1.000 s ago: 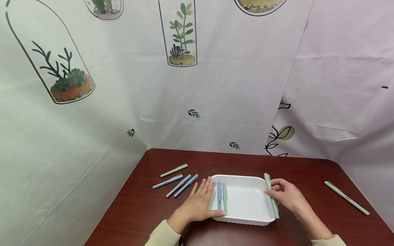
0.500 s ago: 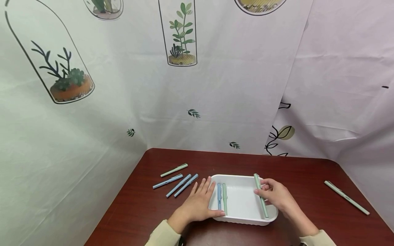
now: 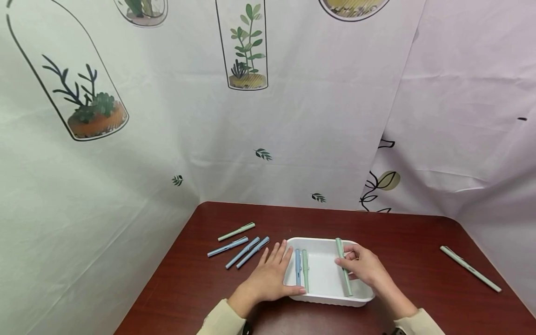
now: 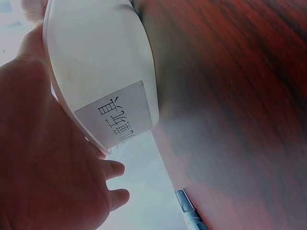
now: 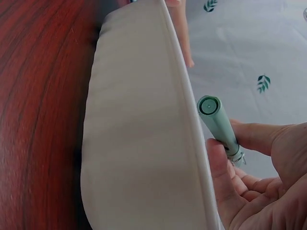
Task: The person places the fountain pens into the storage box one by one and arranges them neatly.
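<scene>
A white tray [image 3: 326, 274] stands on the table, with a blue pen [image 3: 298, 267] and a green pen [image 3: 305, 271] side by side at its left end. My left hand [image 3: 270, 279] rests on the tray's left rim, fingers straight and spread; the left wrist view shows it over the labelled side wall [image 4: 115, 115]. Between thumb and fingers, my right hand [image 3: 362, 265] pinches another green pen [image 3: 343, 270], held over the right half of the tray. In the right wrist view, this pen's round end [image 5: 209, 105] shows just past the tray's rim.
Left of the tray lie several blue pens [image 3: 243, 252] and one green pen [image 3: 236, 231]. A pale green pen [image 3: 470, 269] lies far right on the dark red table [image 3: 402, 232]. A white printed cloth [image 3: 293, 139] hangs behind the table.
My right hand has carried the green pen leftward, from the tray's right rim to over its interior. My left hand has stayed at the left rim.
</scene>
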A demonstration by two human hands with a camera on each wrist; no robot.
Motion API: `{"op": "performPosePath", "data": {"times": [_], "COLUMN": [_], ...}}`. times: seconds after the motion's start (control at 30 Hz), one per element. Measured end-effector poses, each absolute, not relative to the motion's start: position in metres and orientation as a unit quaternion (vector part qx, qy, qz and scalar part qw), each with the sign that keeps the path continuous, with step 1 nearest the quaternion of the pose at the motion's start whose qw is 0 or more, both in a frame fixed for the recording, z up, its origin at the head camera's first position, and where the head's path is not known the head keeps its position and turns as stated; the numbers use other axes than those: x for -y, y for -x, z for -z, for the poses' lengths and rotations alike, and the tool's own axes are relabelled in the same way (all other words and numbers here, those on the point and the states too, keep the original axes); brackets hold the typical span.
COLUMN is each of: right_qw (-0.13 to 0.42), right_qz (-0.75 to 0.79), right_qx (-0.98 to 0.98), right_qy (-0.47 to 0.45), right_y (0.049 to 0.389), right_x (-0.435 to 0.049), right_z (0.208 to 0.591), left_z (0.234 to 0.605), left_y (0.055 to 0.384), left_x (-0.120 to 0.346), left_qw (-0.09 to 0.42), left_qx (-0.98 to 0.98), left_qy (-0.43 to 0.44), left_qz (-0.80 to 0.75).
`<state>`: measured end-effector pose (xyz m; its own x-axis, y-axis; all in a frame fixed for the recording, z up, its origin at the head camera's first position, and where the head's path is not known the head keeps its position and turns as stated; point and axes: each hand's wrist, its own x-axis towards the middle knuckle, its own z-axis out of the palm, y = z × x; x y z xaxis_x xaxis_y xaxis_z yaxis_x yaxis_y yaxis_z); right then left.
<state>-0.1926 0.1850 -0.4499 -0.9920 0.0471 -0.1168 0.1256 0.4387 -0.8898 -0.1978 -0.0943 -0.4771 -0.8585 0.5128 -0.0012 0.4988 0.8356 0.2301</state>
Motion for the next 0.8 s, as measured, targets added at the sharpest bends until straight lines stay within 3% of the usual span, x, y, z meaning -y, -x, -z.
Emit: {"op": "performPosePath", "data": {"times": [0.8], "right_qw": [0.054], "right_qz": [0.542], "right_qx": [-0.837], "right_qy": [-0.061], "right_y": [0.2], "right_x": [-0.15], "right_z": [0.467], "left_z": [0.478], "left_y": [0.199], "left_x": [0.095], "left_qw": [0.035], "left_qx": [-0.956], "left_qy": [-0.264], "left_qz": [-0.121]}}
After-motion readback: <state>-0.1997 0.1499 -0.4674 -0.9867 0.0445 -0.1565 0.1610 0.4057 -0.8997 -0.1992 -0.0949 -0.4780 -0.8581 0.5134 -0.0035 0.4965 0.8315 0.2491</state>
